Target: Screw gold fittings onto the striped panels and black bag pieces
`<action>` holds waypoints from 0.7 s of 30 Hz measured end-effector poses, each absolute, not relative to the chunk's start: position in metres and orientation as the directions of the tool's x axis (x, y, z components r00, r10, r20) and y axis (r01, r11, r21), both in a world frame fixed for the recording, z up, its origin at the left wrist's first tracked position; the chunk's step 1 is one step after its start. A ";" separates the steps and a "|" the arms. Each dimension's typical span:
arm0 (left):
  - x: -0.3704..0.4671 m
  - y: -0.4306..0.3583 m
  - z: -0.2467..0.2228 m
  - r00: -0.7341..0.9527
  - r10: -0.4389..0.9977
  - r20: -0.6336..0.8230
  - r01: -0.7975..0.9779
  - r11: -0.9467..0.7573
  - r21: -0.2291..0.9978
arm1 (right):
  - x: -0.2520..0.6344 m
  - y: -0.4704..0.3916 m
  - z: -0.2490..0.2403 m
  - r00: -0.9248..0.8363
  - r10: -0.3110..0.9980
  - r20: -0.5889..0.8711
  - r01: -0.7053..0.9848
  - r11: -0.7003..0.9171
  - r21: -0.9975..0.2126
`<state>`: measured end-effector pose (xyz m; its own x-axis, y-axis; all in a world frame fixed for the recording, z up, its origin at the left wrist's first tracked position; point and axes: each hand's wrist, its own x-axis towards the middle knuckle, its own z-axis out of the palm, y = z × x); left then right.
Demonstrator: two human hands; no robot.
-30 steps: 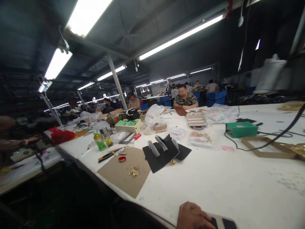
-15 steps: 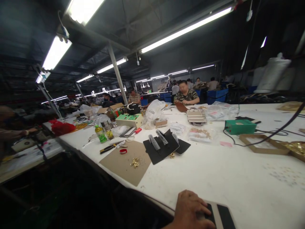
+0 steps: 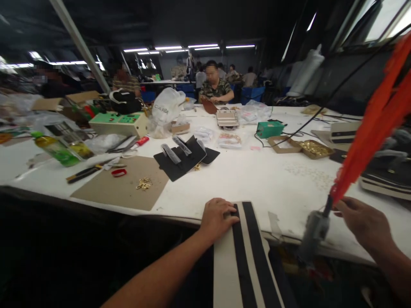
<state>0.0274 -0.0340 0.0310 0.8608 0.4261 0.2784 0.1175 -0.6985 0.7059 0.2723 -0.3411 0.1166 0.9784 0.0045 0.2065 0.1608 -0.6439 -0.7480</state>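
My left hand [image 3: 218,220] grips the upper left edge of a flat cream panel with black stripes [image 3: 245,252], fingers curled over its face. The panel lies over the table's front edge and runs down toward me. On the right, a grey tool with a dark stem [image 3: 313,237] hangs tilted at the table edge below a bright red strip [image 3: 369,132]. My right hand [image 3: 362,222] has its fingers bent together at the strip's lower end, close to the stem. The fingertips are partly hidden behind the strip.
A brown board [image 3: 120,190] bears gold rings [image 3: 144,184], beside black pieces with wrapped straps [image 3: 183,160]. Further back are a green box [image 3: 269,128] and a carton of gold parts [image 3: 316,149]. More striped pieces [image 3: 385,182] lie right. A person [image 3: 216,87] sits opposite.
The view has swung right and down. The striped panel shows further toward me under my left hand. My right hand, the red strip and the grey tool have come into view.
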 end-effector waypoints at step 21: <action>0.026 -0.030 0.021 0.891 0.330 0.313 0.076 -0.785 0.615 | 0.149 -0.191 0.057 0.612 0.781 -0.127 0.382 -0.432 -0.817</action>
<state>0.0264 -0.0298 0.0206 0.8906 0.3303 0.3126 0.0756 -0.7853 0.6145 0.1489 -0.1906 0.0569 0.6116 0.7809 -0.1267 0.3821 -0.4318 -0.8171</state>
